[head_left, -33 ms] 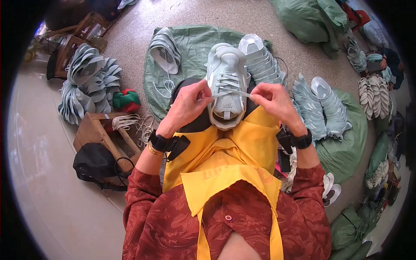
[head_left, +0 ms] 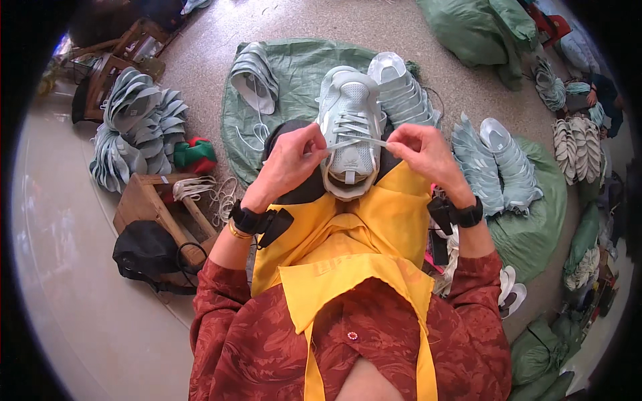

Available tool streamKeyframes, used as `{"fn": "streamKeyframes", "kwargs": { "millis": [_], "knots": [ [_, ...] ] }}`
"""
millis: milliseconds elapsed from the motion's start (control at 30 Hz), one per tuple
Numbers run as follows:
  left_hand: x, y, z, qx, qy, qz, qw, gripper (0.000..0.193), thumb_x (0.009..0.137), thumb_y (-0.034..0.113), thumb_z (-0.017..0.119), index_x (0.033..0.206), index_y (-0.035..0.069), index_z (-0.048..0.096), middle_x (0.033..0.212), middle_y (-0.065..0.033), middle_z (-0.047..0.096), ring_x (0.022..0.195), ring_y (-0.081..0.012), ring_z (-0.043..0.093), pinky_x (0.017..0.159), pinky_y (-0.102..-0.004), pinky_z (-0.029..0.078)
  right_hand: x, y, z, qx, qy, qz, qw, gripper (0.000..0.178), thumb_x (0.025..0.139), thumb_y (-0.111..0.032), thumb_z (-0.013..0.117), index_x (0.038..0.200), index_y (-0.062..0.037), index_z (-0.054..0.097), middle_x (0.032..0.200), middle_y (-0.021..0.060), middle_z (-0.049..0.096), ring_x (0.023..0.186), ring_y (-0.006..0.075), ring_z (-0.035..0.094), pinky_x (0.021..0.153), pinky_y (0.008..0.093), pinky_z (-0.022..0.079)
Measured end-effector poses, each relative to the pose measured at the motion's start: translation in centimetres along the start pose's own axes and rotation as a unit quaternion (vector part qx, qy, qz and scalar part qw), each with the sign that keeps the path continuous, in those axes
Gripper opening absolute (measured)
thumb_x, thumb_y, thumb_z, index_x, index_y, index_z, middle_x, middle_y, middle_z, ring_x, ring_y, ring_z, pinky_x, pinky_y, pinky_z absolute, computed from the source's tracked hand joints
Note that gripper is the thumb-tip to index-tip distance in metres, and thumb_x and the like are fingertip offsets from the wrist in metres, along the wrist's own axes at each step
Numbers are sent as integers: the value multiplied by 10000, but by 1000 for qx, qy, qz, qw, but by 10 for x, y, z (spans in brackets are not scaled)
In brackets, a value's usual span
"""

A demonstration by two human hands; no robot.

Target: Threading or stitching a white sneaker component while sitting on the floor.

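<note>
position: the pale grey-green shoe (head_left: 346, 107) is resting between the knees, just beyond the yellow apron (head_left: 341, 232), with its toe pointing away from the body. what is supporting it underneath is not showing.

handling: judging by the mesh upper, the shoe is probably weighing little. the upper is likely yielding under pressure, while the thick sole is likely resisting bending. the lace (head_left: 372, 141) is looking narrow, soft and light; it is possibly slipping where a pinch is loosening. neither part is appearing fragile.

grip points: for the lace, pinching each strand between thumb and forefinger is seeming suitable. for the shoe body, holding the sole edges from both sides is seeming firmer than pressing on the padded tongue (head_left: 351, 159).

fingers: the fingers of the left hand (head_left: 291, 160) are pinching one lace strand beside the left edge of the shoe; those of the right hand (head_left: 424, 155) are pinching the other strand beside the right edge. the strands are crossing above the tongue and running nearly straight outward. the shoe body is thus lying between the hands, beneath the strands. whether the left fingers are also touching the upper, one cannot tell.
</note>
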State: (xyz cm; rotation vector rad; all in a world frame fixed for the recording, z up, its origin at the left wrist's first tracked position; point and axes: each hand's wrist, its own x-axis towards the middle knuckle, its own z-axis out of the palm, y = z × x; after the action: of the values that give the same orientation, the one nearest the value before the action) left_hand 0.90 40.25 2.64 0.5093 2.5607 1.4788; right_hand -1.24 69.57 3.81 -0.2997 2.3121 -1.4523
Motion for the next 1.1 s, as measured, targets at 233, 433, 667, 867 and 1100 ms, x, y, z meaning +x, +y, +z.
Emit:
{"fn": "streamKeyframes", "kwargs": {
  "millis": [233,433,667,867,1100],
  "knots": [
    [-3,-1,1,-11,23,3,1000,135,882,42,709,896,-15,587,716,-38,559,650,-87,477,589,-273,432,14,-38,-4,-160,94,-162,969,68,888,-45,690,923,7,665,812,105,678,676,204,655,627,320,517],
    [-3,2,3,-7,21,-9,1000,129,877,33,692,900,-23,579,724,-68,575,654,-110,501,597,-285,445,21,-24,-1,-259,162,-259,916,94,886,10,640,975,-21,649,943,151,665,868,367,672,731,419,545],
    [-4,-3,6,13,29,15,999,116,878,20,669,924,-23,572,738,-94,601,650,-147,543,609,-309,471,48,-24,-6,-237,183,-284,911,106,878,10,648,977,-21,669,948,148,689,851,355,683,735,403,551],
    [-4,2,4,3,30,-6,1000,100,897,14,655,927,-25,568,748,-94,607,660,-142,543,627,-303,480,83,-44,3,-179,180,-377,891,182,863,23,653,1033,-24,699,1018,137,722,879,322,702,745,368,559],
    [-7,21,-8,-38,23,-1,999,90,921,6,647,938,-27,565,792,-59,611,721,-97,549,658,-270,486,52,-55,29,-48,27,-166,985,125,939,-98,650,983,5,707,779,120,693,617,161,668,582,302,517]
  ]
}}
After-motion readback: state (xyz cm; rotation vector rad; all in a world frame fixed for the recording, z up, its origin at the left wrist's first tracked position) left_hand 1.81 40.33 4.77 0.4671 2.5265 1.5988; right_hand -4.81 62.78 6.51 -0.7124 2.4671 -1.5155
